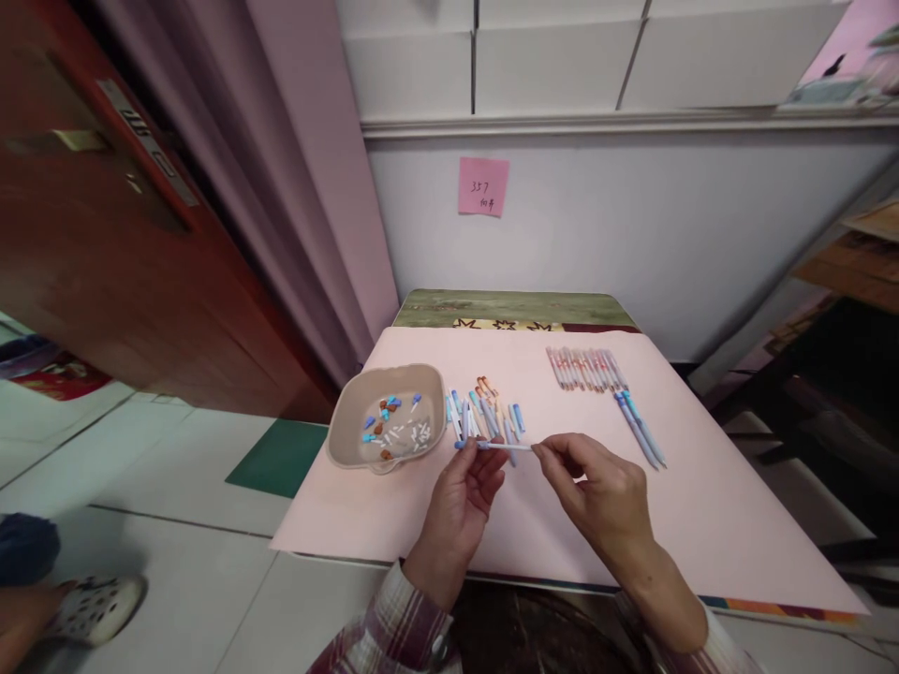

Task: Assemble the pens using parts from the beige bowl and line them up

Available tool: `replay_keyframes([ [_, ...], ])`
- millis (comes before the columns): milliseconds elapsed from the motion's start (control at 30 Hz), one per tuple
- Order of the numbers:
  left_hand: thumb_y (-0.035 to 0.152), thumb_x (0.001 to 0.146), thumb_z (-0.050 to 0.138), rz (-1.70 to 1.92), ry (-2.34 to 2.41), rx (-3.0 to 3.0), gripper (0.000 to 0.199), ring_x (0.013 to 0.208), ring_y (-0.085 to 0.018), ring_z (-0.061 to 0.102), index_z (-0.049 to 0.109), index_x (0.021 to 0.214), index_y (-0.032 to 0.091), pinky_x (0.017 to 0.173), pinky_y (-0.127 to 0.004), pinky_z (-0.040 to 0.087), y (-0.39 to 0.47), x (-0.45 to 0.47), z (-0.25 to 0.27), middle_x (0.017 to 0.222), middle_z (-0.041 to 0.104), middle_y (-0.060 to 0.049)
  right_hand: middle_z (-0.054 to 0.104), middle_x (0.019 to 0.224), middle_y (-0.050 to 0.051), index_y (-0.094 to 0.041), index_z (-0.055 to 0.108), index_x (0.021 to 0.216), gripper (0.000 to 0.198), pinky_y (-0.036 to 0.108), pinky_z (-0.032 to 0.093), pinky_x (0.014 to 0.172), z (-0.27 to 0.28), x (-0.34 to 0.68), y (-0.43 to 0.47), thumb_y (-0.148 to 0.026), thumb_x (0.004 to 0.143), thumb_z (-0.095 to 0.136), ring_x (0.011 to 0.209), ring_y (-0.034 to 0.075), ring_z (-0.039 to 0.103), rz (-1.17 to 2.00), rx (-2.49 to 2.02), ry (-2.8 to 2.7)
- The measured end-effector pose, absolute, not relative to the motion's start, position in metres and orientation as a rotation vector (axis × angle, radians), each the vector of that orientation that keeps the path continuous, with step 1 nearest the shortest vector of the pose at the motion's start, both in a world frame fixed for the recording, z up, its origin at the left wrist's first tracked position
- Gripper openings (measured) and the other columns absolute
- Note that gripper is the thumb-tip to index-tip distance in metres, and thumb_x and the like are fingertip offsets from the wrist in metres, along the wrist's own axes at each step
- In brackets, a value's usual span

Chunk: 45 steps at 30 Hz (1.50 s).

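You have a beige basin [393,382] at the left of the pink-covered worktop [709,524], with small blue and brown caps [390,406] and short white bits [420,434] scattered over its floor. Just right of the basin lies a loose heap of pen parts [488,412], mostly blue, white and lilac, with a few orange-brown ones at its far side. This heap sits right behind your left hand [460,505], which hides some of its near edge. Well to the right of the basin, a tidy row of pinkish pens [586,370] lies side by side; two blue pens [641,432] lie at the row's near right corner. Beyond the basin, up and to its right, a pink note [483,186] is stuck on the wall. Left of the basin, down on the floor, you have a green mat [271,457] and — nearer you — another person's shoe [98,608], pale with dark holes.

The stick [509,446] is in the air to the right of the basin, roughly level — slim and white, with a blue end towards the basin. Your left hand pinches that blue end between thumb and fingers; your right hand [608,491] pinches the white tip between thumb and forefinger.
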<state>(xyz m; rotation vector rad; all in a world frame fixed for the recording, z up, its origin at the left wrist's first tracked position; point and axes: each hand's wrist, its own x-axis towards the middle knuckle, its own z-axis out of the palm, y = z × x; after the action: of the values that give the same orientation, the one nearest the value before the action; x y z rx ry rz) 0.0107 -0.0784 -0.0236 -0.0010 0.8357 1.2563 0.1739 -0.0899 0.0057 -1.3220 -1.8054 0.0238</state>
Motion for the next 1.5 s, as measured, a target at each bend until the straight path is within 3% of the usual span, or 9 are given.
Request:
replay_keyframes([
  [367,0.006,0.086,0.059,1.335,0.889,0.029,0.01,0.071,-0.017,0.073,0.066,0.09,0.011,0.053,-0.017,0.058,-0.074,0.006,-0.02,0.081,0.075,-0.009,0.066,0.065,-0.001,-0.019,0.065,0.076,0.019,0.02,0.041,0.054,0.007,0.172,-0.083,-0.03,0.091,0.058,0.052,0.008,0.056,0.051,-1.274,-1.808],
  [533,0.008,0.085,0.062,1.331,0.866,0.069,0.006,0.069,-0.015,0.072,0.067,0.087,0.01,0.055,-0.016,0.058,-0.074,0.006,-0.022,0.081,0.075,-0.008,0.064,0.063,-0.001,-0.019,0.065,0.076,0.02,0.02,0.041,0.053,0.007,0.17,-0.082,-0.03,0.091,0.057,0.051,0.009,0.054,0.094,-1.278,-1.813],
  [767,0.015,0.083,0.067,1.334,0.825,0.088,0.005,0.069,-0.014,0.072,0.068,0.087,0.012,0.055,-0.016,0.058,-0.075,0.005,-0.026,0.082,0.075,-0.007,0.065,0.063,-0.001,-0.019,0.066,0.076,0.019,0.021,0.04,0.056,0.0,0.164,-0.08,-0.027,0.091,0.059,0.053,0.009,0.056,-0.077,-1.216,-1.868],
  [933,0.012,0.086,0.062,1.381,0.813,0.086,0.008,0.075,-0.014,0.072,0.069,0.087,0.01,0.064,-0.018,0.06,-0.073,0.003,-0.027,0.086,0.074,-0.01,0.064,0.062,0.0,-0.018,0.067,0.076,0.019,0.021,0.04,0.058,-0.007,0.155,-0.08,-0.026,0.091,0.059,0.054,0.01,0.058,-0.085,-1.203,-1.901],
  [1100,0.006,0.086,0.057,1.432,0.819,0.06,0.014,0.076,-0.014,0.071,0.068,0.08,0.01,0.07,-0.02,0.06,-0.071,0.0,-0.026,0.081,0.074,-0.007,0.064,0.062,0.0,-0.018,0.065,0.073,0.021,0.021,0.041,0.058,-0.012,0.147,-0.079,-0.027,0.091,0.057,0.055,0.01,0.057,0.054,-1.195,-1.855],
  [1167,0.004,0.086,0.056,1.457,0.828,0.046,0.015,0.076,-0.014,0.072,0.068,0.08,0.01,0.071,-0.021,0.061,-0.069,-0.004,-0.025,0.081,0.074,-0.007,0.065,0.064,0.0,-0.019,0.067,0.081,0.017,0.021,0.043,0.058,-0.014,0.15,-0.075,-0.031,0.09,0.058,0.056,0.011,0.058,0.232,-1.2,-1.793],
  [1267,0.001,0.086,0.055,1.557,0.859,0.021,0.015,0.075,-0.014,0.072,0.067,0.083,0.01,0.07,-0.021,0.061,-0.065,-0.016,-0.02,0.081,0.073,-0.007,0.065,0.066,0.001,-0.016,0.065,0.098,0.028,0.023,0.045,0.056,-0.025,0.164,-0.063,-0.041,0.091,0.055,0.056,0.013,0.059,0.502,-1.307,-1.596],
  [1400,0.002,0.089,0.053,1.683,0.864,0.008,0.016,0.072,-0.012,0.072,0.066,0.088,0.012,0.069,-0.02,0.061,-0.057,-0.035,-0.014,0.079,0.073,-0.004,0.066,0.067,0.0,-0.019,0.066,0.079,0.031,0.024,0.039,0.057,-0.056,0.176,-0.049,-0.049,0.083,0.061,0.061,0.015,0.061,0.539,-1.728,-1.687],
  [1500,0.002,0.091,0.048,1.73,0.88,0.02,0.02,0.073,-0.011,0.072,0.065,0.086,0.011,0.07,-0.019,0.061,-0.054,-0.044,-0.014,0.078,0.074,-0.005,0.068,0.071,0.0,-0.022,0.066,0.083,0.031,0.025,0.033,0.056,-0.079,0.168,-0.045,-0.051,0.075,0.069,0.067,0.017,0.063,0.552,-2.008,-1.798],
])
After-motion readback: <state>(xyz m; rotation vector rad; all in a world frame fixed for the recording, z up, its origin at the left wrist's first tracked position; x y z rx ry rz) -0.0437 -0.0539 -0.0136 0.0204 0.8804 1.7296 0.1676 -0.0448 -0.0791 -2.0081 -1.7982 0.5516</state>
